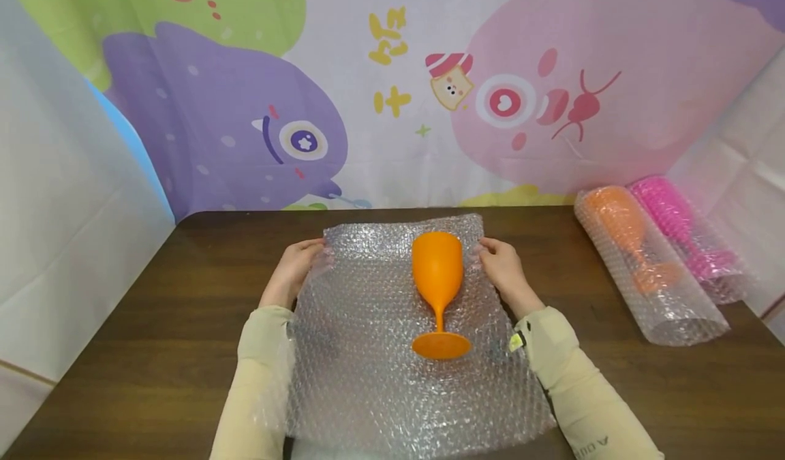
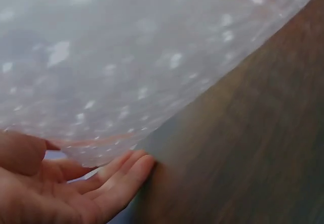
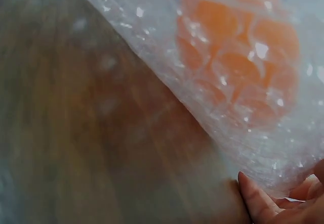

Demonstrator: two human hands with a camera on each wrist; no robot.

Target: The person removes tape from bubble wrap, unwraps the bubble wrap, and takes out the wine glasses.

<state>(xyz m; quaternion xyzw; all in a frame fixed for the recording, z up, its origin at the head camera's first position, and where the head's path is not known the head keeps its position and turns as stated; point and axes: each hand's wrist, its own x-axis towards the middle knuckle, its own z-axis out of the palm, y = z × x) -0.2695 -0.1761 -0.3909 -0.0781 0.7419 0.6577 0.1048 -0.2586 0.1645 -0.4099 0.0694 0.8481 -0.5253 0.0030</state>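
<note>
A sheet of clear bubble wrap (image 1: 362,337) lies spread on the dark wooden table. On its right half rests an orange plastic goblet (image 1: 437,262), bowl toward the back and round foot toward the front. My left hand (image 1: 296,269) pinches the far left corner of the sheet; in the left wrist view the wrap (image 2: 116,82) sits between thumb and fingers. The far right corner is pinched by my right hand (image 1: 505,272). Through the wrap (image 3: 243,153) in the right wrist view, the goblet (image 3: 238,57) shows as a blurred orange shape.
At the right of the table (image 1: 165,337) lie two more goblets in bubble wrap rolls, one orange (image 1: 616,221) and one pink (image 1: 668,211). A printed cartoon cloth (image 1: 380,153) hangs along the back, with white panels at both sides.
</note>
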